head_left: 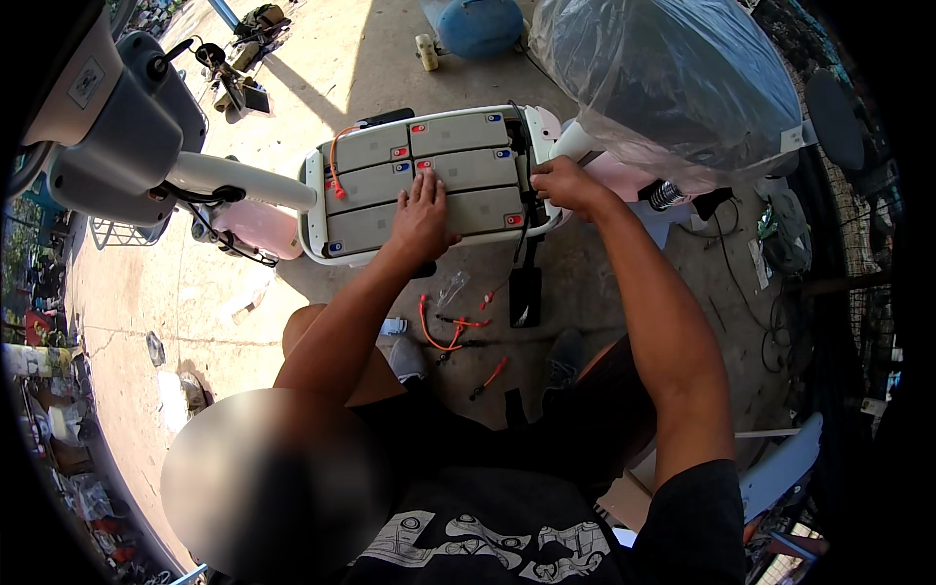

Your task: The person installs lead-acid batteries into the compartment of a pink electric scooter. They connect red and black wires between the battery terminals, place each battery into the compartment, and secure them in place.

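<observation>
Several grey block batteries lie side by side in the white frame of an electric scooter, with red and blue terminals on their tops. My left hand rests flat on the middle batteries, fingers stretched out beside a red terminal. At the right end of the frame, my right hand is closed in a pinch next to black cables; what its fingertips hold is hidden. An orange cable with a red end curves over the left batteries.
On the concrete between my feet lie loose orange-red cables and a black flap. The scooter's steering column stands left, a plastic-wrapped seat right. A blue rounded object sits beyond the frame.
</observation>
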Demonstrator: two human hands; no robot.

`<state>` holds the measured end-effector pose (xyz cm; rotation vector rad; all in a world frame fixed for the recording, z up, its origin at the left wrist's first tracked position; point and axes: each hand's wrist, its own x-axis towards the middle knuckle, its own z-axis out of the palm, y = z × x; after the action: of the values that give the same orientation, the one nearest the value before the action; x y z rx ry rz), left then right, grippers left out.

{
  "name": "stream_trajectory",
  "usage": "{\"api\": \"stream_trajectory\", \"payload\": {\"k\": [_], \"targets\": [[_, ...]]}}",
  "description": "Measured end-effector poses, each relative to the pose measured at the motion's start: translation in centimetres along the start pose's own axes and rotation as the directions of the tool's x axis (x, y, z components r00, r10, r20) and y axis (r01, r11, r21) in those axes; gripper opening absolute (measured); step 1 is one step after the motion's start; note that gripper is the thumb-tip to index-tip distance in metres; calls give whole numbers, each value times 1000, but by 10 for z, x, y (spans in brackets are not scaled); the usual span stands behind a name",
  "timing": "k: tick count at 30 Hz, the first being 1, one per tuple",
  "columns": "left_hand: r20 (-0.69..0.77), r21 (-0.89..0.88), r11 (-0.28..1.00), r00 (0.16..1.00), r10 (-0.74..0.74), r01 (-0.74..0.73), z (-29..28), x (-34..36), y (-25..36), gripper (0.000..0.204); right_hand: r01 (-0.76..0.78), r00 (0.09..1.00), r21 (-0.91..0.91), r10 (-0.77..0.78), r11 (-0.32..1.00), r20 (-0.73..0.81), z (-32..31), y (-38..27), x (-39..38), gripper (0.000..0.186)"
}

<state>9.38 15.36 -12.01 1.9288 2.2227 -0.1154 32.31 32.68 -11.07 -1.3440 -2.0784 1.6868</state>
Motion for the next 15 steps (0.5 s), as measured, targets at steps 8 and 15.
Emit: {"api": "stream_trajectory", "payload": {"k": [8,15], "targets": [[20,40,999,1000,6,-7,1,-11,15,107,8,1000,-74,-6,997,17,-4,3,-3,22],[41,39,999,999,11,-13,-1,-15,17,106,8,1000,-130,-9,991,-3,-3,2,-4,24]]}}
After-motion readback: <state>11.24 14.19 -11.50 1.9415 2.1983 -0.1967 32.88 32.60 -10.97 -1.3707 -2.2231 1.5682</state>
